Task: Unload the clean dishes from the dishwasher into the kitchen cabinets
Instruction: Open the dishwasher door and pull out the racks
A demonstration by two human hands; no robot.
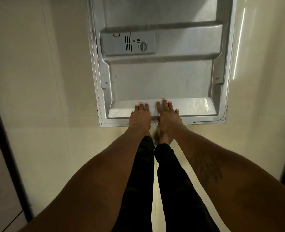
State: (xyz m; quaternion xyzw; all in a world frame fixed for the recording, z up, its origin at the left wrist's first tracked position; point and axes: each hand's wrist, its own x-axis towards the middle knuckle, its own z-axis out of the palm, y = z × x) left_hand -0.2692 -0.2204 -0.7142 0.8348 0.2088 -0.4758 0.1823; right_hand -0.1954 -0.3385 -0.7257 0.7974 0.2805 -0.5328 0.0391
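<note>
Dishwasher door (163, 77) matt brushed metal; dispenser (127, 43) grey plastic; floor (37, 64) glossy.

dim, warm light. a thin glare streak crosses the floor (259, 52) at two o'clock. corners darken and bend.

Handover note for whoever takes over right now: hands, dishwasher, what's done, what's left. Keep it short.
Left hand: fingers straight on the near edge of the dishwasher door, holding nothing.
Right hand: the same, just beside the left hand.
Door: folded down with its inner face up and the detergent dispenser showing.
No racks, dishes or cabinets are in view.
Done: the door is open. How much has been unloaded cannot be told from here.
Left: look into the racks and move any remaining dishes to the cabinets.
</note>
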